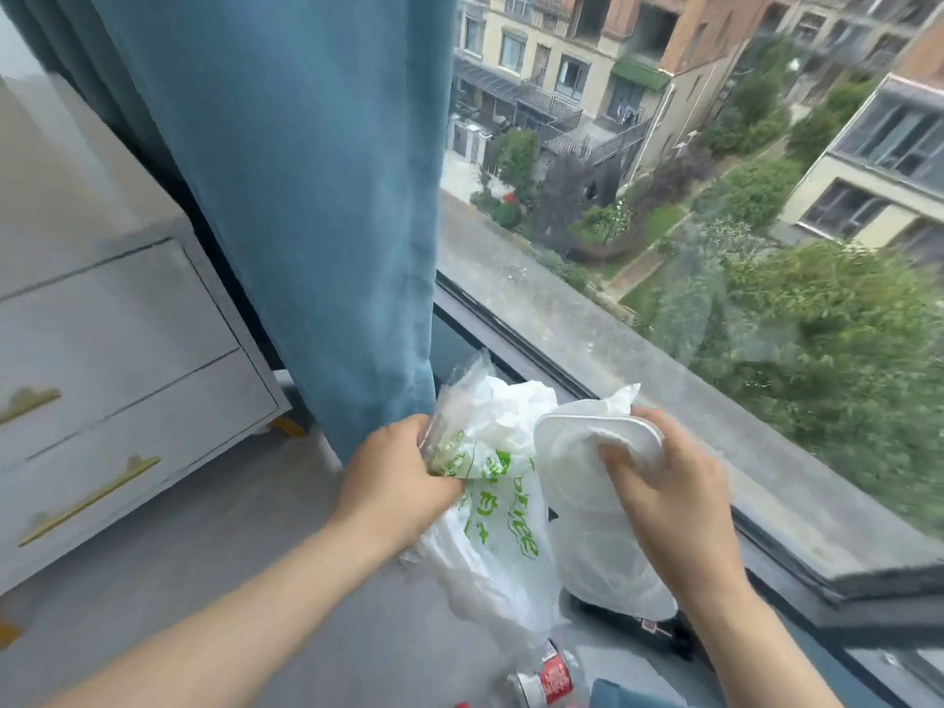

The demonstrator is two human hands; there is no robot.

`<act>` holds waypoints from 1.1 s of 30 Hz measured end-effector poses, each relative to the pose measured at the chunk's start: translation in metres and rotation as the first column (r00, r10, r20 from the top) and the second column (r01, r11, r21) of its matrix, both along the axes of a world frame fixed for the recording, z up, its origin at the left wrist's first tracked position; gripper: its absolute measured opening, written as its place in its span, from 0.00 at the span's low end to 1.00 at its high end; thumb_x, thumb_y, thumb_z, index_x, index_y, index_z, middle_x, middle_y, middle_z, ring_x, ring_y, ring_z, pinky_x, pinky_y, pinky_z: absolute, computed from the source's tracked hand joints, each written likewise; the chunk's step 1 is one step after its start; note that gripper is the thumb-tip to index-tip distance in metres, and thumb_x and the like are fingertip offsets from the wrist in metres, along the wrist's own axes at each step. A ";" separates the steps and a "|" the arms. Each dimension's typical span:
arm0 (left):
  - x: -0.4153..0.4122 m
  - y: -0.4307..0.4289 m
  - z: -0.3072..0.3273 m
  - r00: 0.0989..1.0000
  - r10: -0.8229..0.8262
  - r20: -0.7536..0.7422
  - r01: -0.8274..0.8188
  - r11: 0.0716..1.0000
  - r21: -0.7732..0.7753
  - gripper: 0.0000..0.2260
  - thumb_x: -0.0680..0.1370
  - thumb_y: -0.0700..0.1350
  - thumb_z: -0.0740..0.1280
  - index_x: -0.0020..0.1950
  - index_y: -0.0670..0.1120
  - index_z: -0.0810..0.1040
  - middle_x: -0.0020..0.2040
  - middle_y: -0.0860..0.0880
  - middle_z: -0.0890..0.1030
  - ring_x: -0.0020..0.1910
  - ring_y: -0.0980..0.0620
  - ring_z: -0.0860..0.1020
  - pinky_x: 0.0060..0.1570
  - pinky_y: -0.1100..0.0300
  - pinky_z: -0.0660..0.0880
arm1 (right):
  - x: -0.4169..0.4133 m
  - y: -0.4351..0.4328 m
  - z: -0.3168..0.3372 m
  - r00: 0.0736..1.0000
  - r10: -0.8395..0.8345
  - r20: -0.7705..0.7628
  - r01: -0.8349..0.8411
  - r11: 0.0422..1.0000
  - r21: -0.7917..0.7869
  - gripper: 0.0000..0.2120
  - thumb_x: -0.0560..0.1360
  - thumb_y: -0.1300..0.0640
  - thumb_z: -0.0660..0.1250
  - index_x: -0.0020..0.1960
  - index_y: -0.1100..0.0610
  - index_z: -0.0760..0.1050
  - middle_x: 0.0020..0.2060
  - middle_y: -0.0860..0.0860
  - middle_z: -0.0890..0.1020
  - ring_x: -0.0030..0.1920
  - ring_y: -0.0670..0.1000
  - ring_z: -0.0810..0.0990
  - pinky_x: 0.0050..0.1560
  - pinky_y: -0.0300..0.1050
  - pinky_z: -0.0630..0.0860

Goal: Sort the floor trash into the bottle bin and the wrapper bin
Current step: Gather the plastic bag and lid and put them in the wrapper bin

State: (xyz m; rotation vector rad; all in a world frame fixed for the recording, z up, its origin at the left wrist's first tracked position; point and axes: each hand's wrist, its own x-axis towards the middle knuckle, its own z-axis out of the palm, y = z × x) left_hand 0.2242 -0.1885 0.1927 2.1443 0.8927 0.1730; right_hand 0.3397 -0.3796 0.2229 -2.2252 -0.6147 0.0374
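While the left hand (pixel 403 482) curls its fingers round a white bag (pixel 490 508) with green letters, the right hand (pixel 677 503) grips a white plastic box (pixel 592 544) just beside it; both are held up over the floor (pixel 230 528) by the window (pixel 715 247); a bottle (pixel 549 679) with a red label lies below.

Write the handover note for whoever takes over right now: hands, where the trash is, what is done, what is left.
Left hand: grips the white plastic bag with green print, lifted off the floor.
Right hand: grips the white plastic container, with crumpled white paper pinched against it.
On the grey floor: a bottle with a red label, lying at the bottom edge of the view.
Bins: neither is in view.
Done: cannot tell what is already binned.
Left: probably bag and paper to the wrapper bin, bottle to the bottle bin; the container's bin is unclear.
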 end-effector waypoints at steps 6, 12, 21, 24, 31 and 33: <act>-0.006 -0.002 0.158 0.999 0.050 0.010 -0.049 0.997 -0.053 0.08 0.65 0.45 0.73 0.35 0.49 0.74 0.31 0.52 0.78 0.33 0.51 0.76 0.30 0.60 0.67 | -0.007 0.005 0.147 0.994 -0.101 -0.045 0.101 0.995 0.005 0.16 0.74 0.58 0.71 0.62 0.57 0.77 0.53 0.52 0.83 0.55 0.54 0.79 0.52 0.46 0.72; -0.027 -0.015 0.316 0.996 0.078 0.038 -0.074 0.993 -0.090 0.09 0.64 0.45 0.75 0.38 0.47 0.77 0.33 0.49 0.81 0.36 0.49 0.79 0.35 0.54 0.76 | -0.028 -0.007 0.308 0.987 -0.159 -0.035 0.160 0.987 0.026 0.16 0.74 0.58 0.71 0.61 0.58 0.77 0.51 0.53 0.83 0.53 0.55 0.80 0.53 0.49 0.75; -0.062 -0.035 0.562 0.976 0.017 0.218 0.001 0.997 -0.079 0.10 0.62 0.51 0.73 0.40 0.52 0.78 0.35 0.53 0.81 0.37 0.52 0.79 0.37 0.55 0.76 | -0.085 -0.033 0.560 0.964 -0.264 0.031 0.257 0.956 0.142 0.18 0.74 0.54 0.71 0.62 0.56 0.77 0.50 0.54 0.83 0.53 0.56 0.79 0.50 0.48 0.73; -0.067 -0.040 0.625 0.951 -0.029 0.307 0.039 0.999 -0.028 0.09 0.63 0.50 0.74 0.39 0.52 0.77 0.33 0.54 0.81 0.36 0.52 0.79 0.36 0.55 0.76 | -0.102 -0.035 0.625 0.941 -0.313 0.128 0.283 0.936 0.208 0.20 0.74 0.49 0.71 0.62 0.56 0.76 0.51 0.53 0.83 0.52 0.54 0.79 0.51 0.47 0.72; -0.088 -0.046 0.744 0.843 -0.224 0.489 0.256 0.967 0.003 0.09 0.63 0.45 0.75 0.37 0.52 0.77 0.30 0.57 0.79 0.32 0.59 0.77 0.30 0.63 0.73 | -0.170 -0.052 0.746 0.797 -0.513 0.318 0.400 0.844 0.358 0.22 0.72 0.45 0.70 0.62 0.55 0.77 0.47 0.44 0.80 0.46 0.41 0.75 0.45 0.29 0.67; -0.095 -0.056 0.769 0.797 -0.276 0.537 0.329 0.944 -0.003 0.08 0.63 0.44 0.75 0.35 0.50 0.77 0.32 0.60 0.80 0.32 0.59 0.76 0.26 0.68 0.69 | -0.189 -0.064 0.769 0.766 -0.558 0.319 0.429 0.814 0.392 0.20 0.70 0.44 0.68 0.59 0.51 0.78 0.44 0.36 0.80 0.41 0.39 0.74 0.41 0.21 0.66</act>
